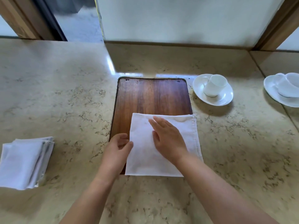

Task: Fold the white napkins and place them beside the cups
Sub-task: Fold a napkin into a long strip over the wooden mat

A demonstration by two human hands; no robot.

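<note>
left hand [119, 147]: fingers loosely curled, thumb and fingertips at cloth's left edge, grip unclear | right hand [168, 139]: palm down, fingers straight and spread, pressed flat | forearms: bare, both reaching forward from the lower edge, converging

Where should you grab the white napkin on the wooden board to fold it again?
Probably the left edge of the napkin, coming from the left. It lies flat on the wooden board, the right hand presses flat on its middle, and the left hand already has its fingers at that edge.
</note>
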